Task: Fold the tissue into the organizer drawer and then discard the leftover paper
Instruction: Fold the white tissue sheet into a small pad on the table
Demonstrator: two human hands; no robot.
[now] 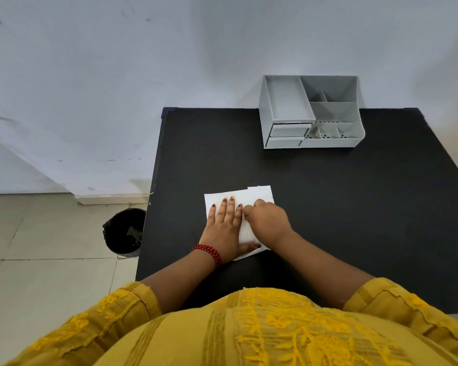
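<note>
I watch from the head camera as two bare hands work a white tissue [259,198] on the black bench [354,207]. The left hand [222,225] lies flat, fingers spread and apart, pressing the tissue down — I judge it an anchor, so the sheet cannot slide. The right hand [267,220] is curled just beside it, knuckles up, on the tissue's middle; its fingers are turned under, so I cannot tell whether its grip is pinched on an edge or merely pressing a crease. The tissue sits near the bench's front edge, its far corners slightly out of line, which suggests a fold in progress. Well apart, at the back of the bench, stands the grey organizer [311,112], its two small drawers [287,134] facing the person and looking pushed in — one will need opening before the tissue goes inside. On the floor to the left, beside the bench, waits a dark bin [123,232], presumably for the leftover paper.
</note>
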